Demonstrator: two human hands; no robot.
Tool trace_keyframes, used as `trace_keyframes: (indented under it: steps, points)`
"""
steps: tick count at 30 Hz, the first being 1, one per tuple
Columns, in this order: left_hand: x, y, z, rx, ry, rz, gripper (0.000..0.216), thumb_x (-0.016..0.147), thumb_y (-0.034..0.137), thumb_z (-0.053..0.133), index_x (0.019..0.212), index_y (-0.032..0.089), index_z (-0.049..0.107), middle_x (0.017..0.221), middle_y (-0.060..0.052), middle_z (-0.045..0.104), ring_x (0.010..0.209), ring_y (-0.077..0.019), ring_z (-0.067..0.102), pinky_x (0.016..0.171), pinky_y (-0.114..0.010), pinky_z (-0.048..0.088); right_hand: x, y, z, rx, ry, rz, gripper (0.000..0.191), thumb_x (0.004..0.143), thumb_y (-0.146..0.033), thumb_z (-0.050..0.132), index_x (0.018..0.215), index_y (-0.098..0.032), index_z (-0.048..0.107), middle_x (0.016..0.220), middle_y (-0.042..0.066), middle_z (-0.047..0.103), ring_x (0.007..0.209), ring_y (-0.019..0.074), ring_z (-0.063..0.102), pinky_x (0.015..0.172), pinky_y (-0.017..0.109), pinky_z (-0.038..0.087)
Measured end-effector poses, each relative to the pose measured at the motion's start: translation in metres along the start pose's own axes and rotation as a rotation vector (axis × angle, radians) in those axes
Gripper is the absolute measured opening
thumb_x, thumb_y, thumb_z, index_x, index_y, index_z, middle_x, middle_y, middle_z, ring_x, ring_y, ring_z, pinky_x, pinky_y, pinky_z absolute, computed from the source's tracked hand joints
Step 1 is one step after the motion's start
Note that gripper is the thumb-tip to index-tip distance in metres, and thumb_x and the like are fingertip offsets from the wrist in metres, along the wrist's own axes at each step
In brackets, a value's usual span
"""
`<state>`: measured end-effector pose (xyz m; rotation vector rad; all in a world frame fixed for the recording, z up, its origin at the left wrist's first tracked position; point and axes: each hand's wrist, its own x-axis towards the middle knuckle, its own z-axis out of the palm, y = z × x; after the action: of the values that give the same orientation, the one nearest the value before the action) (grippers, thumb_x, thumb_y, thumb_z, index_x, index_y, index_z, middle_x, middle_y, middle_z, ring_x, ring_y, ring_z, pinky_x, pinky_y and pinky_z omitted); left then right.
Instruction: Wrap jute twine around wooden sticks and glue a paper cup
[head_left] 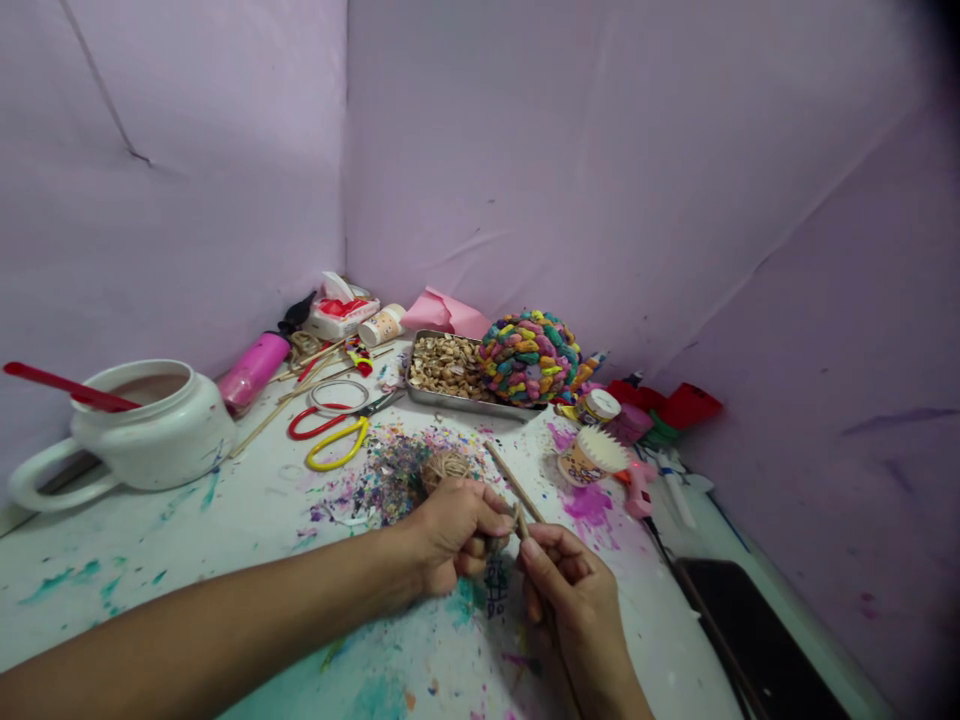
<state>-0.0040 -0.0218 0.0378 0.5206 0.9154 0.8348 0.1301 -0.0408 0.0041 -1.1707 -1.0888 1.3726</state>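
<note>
My left hand (450,535) is closed in a pinch around the lower end of a thin wooden stick (511,480), where jute twine appears to be wound. My right hand (574,590) is closed too, its fingers pinched at the same spot on the stick. The stick slants up and away to the left from both hands. Just beyond my left hand lies a ball of jute twine (448,465) on a patch of coloured scraps (390,480). Both hands hover over the paint-stained white table (225,540).
A white pot (150,425) with a red stick stands at left. Red and yellow scissors (337,430), a metal tray of shells (448,368), a multicoloured woven ball (531,355), small cups (591,455), a pink bottle (253,370) and a dark phone (742,640) lie around.
</note>
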Motion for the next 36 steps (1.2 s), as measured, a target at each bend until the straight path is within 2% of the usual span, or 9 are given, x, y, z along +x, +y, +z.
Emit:
trace_keyframes:
  steps: [7,12,16,22,26,30,36]
  points:
    - [-0.001,0.009,-0.003,0.125,0.029,0.043,0.014,0.053,0.011,0.058,0.054,0.017,0.045,0.031,0.011,0.034,0.026,-0.0002,0.014,0.031,-0.017,0.003,0.0,0.001,-0.003,0.108,-0.076,0.037,0.031,0.059,-0.037,0.073,0.072,-0.013,0.058,0.043,-0.006,0.049,0.025,0.0014,0.033,0.025,0.012,0.023]
    - [0.0,0.01,-0.006,0.16,0.014,0.081,0.015,0.054,0.013,0.061,0.056,0.017,0.046,0.032,0.01,0.039,0.025,-0.0003,0.018,0.03,-0.016,0.005,0.0,0.001,-0.003,0.192,-0.09,0.06,0.027,0.061,-0.034,0.072,0.073,-0.015,0.058,0.047,-0.005,0.053,0.023,-0.0001,0.03,0.023,0.011,0.021]
    - [0.0,0.008,-0.006,0.158,-0.007,0.112,0.014,0.054,0.014,0.062,0.062,0.016,0.05,0.035,0.009,0.043,0.025,-0.0002,0.02,0.031,-0.016,0.006,0.003,0.001,-0.005,0.282,-0.207,0.14,0.026,0.061,-0.035,0.071,0.071,-0.015,0.059,0.05,-0.005,0.055,0.022,-0.0019,0.028,0.023,0.01,0.021]
    - [-0.001,0.003,-0.007,0.13,-0.046,0.163,0.02,0.051,0.019,0.067,0.065,0.014,0.054,0.036,0.008,0.046,0.026,0.0001,0.023,0.031,-0.017,0.008,0.004,0.003,-0.007,0.358,-0.346,0.231,0.028,0.066,-0.041,0.066,0.066,-0.016,0.054,0.039,-0.009,0.041,0.021,-0.0011,0.02,0.023,0.011,0.018]
    - [-0.001,0.001,-0.006,0.113,-0.048,0.22,0.022,0.05,0.022,0.069,0.063,0.013,0.054,0.036,0.007,0.048,0.026,-0.0001,0.024,0.03,-0.017,0.01,0.004,0.006,-0.005,0.385,-0.358,0.216,0.03,0.064,-0.042,0.067,0.067,-0.016,0.053,0.039,-0.009,0.041,0.021,-0.0013,0.018,0.023,0.011,0.015]
    - [-0.002,0.0,-0.004,0.136,-0.015,0.266,0.02,0.05,0.022,0.066,0.064,0.013,0.055,0.037,0.007,0.048,0.026,-0.0005,0.025,0.03,-0.017,0.012,0.005,0.006,-0.003,0.423,-0.412,0.223,0.029,0.07,-0.041,0.063,0.062,-0.015,0.053,0.03,-0.01,0.036,0.021,-0.0005,0.018,0.024,0.01,0.017]
    - [0.003,-0.005,-0.004,0.179,0.068,0.335,0.017,0.05,0.025,0.062,0.057,0.014,0.05,0.037,0.007,0.048,0.027,-0.0017,0.027,0.029,-0.017,0.013,0.002,-0.007,0.001,0.292,-0.337,0.234,0.027,0.07,-0.038,0.064,0.074,-0.013,0.057,0.04,-0.004,0.05,0.026,0.001,0.032,0.027,0.01,0.027]
